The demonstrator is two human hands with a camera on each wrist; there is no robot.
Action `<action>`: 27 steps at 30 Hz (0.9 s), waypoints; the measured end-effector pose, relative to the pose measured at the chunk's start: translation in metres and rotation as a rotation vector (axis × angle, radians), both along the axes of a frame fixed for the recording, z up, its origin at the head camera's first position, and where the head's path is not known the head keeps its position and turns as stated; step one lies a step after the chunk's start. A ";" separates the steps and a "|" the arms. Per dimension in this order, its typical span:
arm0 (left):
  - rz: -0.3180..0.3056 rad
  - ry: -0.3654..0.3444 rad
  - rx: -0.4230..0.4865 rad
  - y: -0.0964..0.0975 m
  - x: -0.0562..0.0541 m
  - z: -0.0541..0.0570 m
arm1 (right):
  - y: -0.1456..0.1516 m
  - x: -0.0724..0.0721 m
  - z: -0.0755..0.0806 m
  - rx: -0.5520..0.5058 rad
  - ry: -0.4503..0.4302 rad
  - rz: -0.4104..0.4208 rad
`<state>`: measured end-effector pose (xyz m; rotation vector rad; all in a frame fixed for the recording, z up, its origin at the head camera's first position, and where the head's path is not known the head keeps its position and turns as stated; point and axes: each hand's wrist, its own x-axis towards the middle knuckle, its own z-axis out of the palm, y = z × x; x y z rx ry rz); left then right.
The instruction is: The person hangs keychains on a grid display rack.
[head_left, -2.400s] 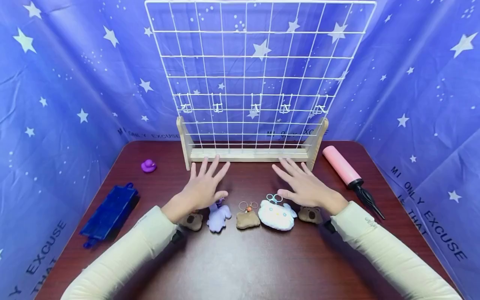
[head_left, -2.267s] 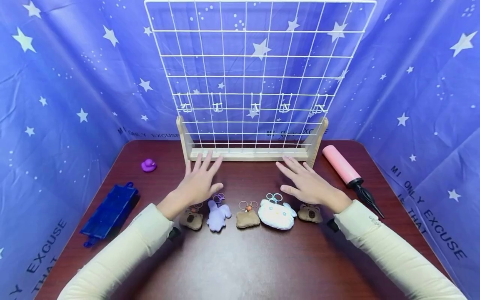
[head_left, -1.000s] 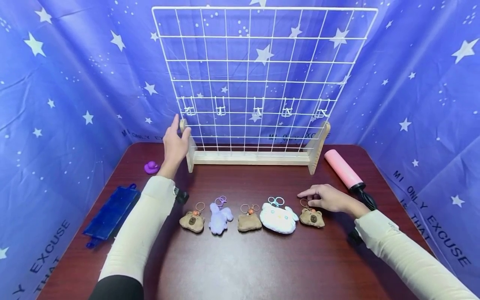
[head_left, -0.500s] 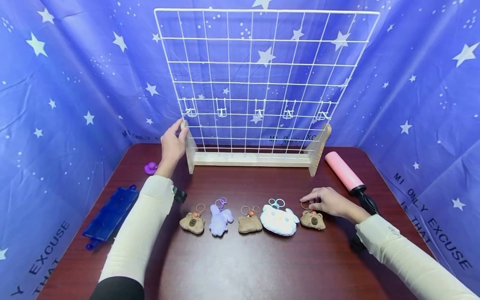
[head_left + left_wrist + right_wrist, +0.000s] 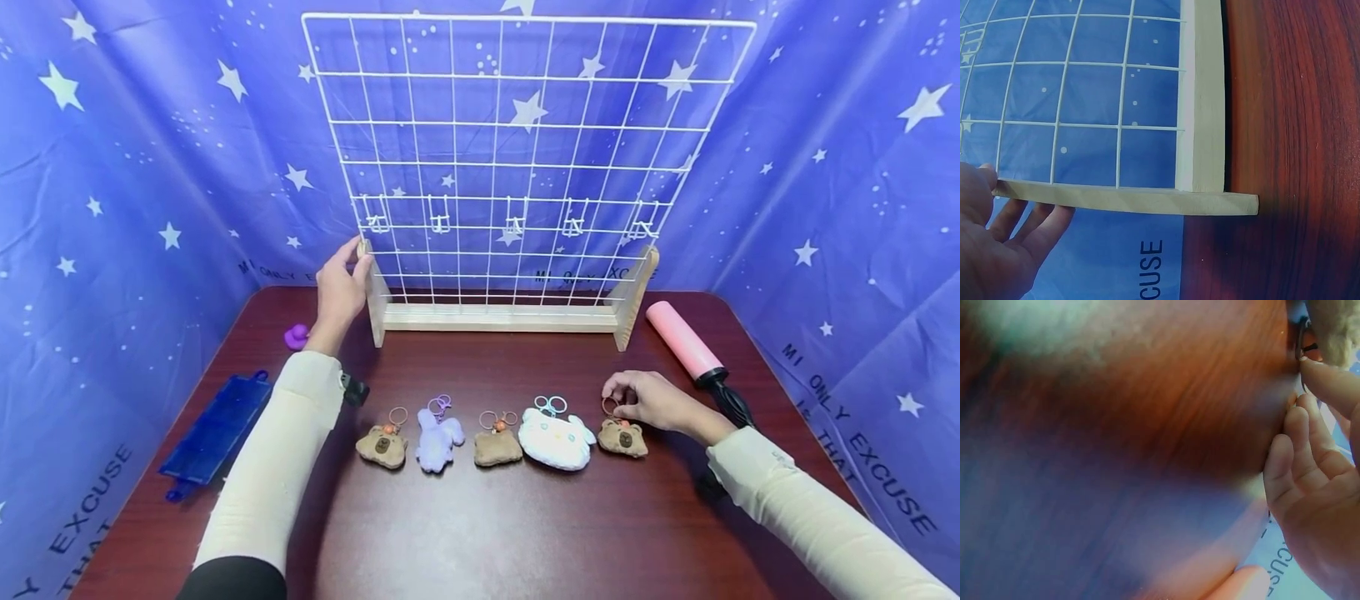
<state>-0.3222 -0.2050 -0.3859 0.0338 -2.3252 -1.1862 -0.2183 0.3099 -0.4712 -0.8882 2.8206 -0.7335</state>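
My left hand grips the top of the left wooden upright of a stand that holds a white wire grid. In the left wrist view, the thumb and fingers lie on opposite sides of the wood. My right hand pinches the metal ring of the rightmost plush keychain, brown with a dark snout. Beside it, in a row on the table, lie a white plush keychain, a plain brown one, a lilac one and another brown one.
Several white hooks hang in a row across the grid. Left on the table are a purple rubber duck and a flat blue tray-like object. A pink hand pump lies on the right. Starry blue cloth surrounds the table.
From above the keychains, my left hand has moved up and left to the upright and closed on it. The right hand has come down to the rightmost keychain, its fingers closing on the ring.
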 end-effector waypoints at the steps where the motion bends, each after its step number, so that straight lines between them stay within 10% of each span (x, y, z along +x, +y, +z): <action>1: -0.001 0.002 0.000 -0.001 0.000 0.000 | -0.001 0.000 0.000 -0.004 -0.006 -0.001; 27: -0.013 -0.011 -0.016 -0.002 0.001 0.001 | 0.005 -0.012 0.044 -0.115 0.137 -0.044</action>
